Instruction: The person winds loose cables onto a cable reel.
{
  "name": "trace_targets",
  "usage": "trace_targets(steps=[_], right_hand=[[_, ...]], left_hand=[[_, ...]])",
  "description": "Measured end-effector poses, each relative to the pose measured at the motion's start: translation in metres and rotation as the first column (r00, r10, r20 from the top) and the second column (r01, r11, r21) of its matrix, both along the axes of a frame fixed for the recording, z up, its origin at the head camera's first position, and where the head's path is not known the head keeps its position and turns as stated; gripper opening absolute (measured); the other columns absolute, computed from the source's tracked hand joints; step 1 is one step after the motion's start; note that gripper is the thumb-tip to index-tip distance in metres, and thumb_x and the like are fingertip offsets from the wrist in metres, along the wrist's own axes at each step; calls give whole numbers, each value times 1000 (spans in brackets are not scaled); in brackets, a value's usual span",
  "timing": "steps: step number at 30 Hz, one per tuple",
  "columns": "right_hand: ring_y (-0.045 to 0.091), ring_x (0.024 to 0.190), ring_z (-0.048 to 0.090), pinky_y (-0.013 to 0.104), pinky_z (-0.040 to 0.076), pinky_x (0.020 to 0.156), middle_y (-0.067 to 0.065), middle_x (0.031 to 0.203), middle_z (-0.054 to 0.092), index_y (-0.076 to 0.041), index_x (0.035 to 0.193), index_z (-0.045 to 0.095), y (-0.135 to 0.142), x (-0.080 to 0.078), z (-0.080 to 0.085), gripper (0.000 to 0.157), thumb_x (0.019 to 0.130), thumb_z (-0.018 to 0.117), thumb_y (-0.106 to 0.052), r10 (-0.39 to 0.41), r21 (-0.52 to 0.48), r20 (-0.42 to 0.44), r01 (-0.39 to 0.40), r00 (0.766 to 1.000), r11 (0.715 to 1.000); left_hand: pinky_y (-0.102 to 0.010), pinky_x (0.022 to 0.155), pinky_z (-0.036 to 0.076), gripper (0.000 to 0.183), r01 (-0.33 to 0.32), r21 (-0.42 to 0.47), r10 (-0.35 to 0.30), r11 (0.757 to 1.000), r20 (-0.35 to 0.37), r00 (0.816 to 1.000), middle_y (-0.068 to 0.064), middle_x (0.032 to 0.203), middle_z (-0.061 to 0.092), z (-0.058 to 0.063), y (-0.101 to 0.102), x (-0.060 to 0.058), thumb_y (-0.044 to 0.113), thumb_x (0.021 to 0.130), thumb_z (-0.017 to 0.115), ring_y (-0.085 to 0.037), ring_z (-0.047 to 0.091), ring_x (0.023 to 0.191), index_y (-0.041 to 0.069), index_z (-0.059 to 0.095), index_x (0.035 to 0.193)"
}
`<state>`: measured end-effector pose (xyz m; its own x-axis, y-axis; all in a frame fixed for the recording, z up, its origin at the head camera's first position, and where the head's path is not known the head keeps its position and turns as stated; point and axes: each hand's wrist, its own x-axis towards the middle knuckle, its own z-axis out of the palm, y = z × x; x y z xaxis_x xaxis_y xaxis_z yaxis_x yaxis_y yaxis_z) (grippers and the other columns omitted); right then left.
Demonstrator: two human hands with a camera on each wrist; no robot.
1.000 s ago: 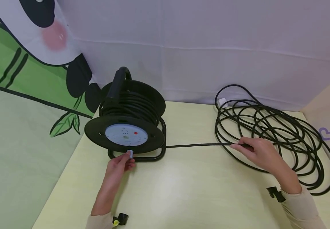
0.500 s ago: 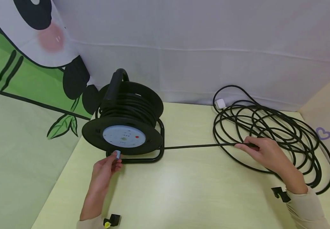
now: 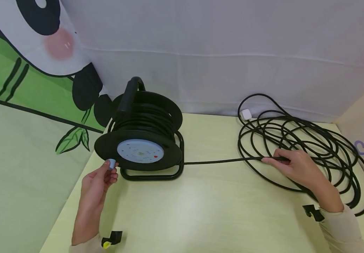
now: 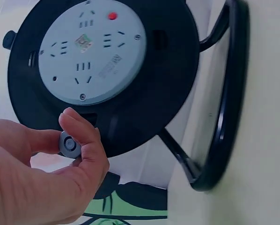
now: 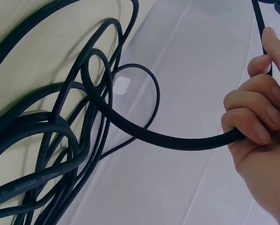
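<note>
A black cable reel (image 3: 106, 146) stands on the table at left centre in the head view, its pale socket panel (image 3: 137, 149) facing the person. My left hand (image 3: 95, 184) pinches the small grey knob (image 4: 70, 144) at the reel's rim between thumb and fingers. From the reel's lower right side a black cable (image 3: 216, 162) runs nearly straight to my right hand (image 3: 299, 168). In the right wrist view that hand's fingers curl round the cable (image 5: 177, 143), which bends away behind it towards the loose coils (image 3: 324, 140).
A white plug (image 3: 246, 114) lies at the back left of the coils. Cloth hangs along the back of the table (image 3: 194, 211). The reel's tubular stand (image 3: 156, 177) rests on the tabletop, and its carrying handle (image 3: 129, 95) rises above the drum.
My left hand has carried the knob left and slightly up along the rim. The reel's face has turned clockwise, its red button now lower. The right hand keeps its grip, nearly in place.
</note>
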<state>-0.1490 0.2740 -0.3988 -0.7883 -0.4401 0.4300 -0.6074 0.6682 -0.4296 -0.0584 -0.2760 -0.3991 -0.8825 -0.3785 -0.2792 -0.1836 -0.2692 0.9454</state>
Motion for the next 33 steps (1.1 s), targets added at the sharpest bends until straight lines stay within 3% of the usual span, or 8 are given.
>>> trace_targets(steps=[8,14,19,23,29,33], right_hand=[[-6,50,23,18,24,45,-22,59,26,-27,74,54,6,-3,3,36,84,85,-12,0,15,-13,0,1000,1000],[-4,50,22,19,24,45,-21,59,25,-26,75,54,12,-2,3,34,84,85,-15,-39,34,1,39,999,999],[-2,50,28,19,25,47,-19,58,31,-22,76,61,18,-1,7,27,83,87,-17,-74,33,-17,75,997,997],[-2,50,29,19,26,48,-18,57,32,-23,74,59,24,-1,11,30,82,87,-16,-90,31,-25,90,996,995],[0,49,27,21,25,47,-15,56,32,-25,72,53,40,3,15,38,80,88,-15,-164,33,-23,165,986,986],[-1,47,26,22,23,45,-16,54,33,-23,72,56,51,5,14,37,75,90,-11,-180,3,-57,181,982,984]], left_hand=[[-16,71,58,29,12,-6,-12,1000,-51,999,3,85,72,18,-4,-1,36,102,65,-9,65,71,12,79,93],[-17,67,58,27,15,28,-12,1000,-100,995,-1,84,73,31,-5,-3,32,101,67,-10,66,68,10,79,92],[-18,63,57,26,24,19,-20,1000,-164,986,-3,83,73,44,-3,-4,28,100,68,-11,64,65,6,79,93],[-19,62,57,25,25,7,-23,1000,-202,979,-5,84,72,55,2,-4,26,100,69,-13,63,65,3,79,95],[-20,63,58,22,23,-17,-26,1000,-212,977,-6,87,74,70,12,-6,23,98,72,-14,64,66,3,79,95],[-20,64,59,21,6,-57,-17,998,-196,980,-6,84,73,78,21,-8,24,97,74,-14,64,64,4,79,95]])
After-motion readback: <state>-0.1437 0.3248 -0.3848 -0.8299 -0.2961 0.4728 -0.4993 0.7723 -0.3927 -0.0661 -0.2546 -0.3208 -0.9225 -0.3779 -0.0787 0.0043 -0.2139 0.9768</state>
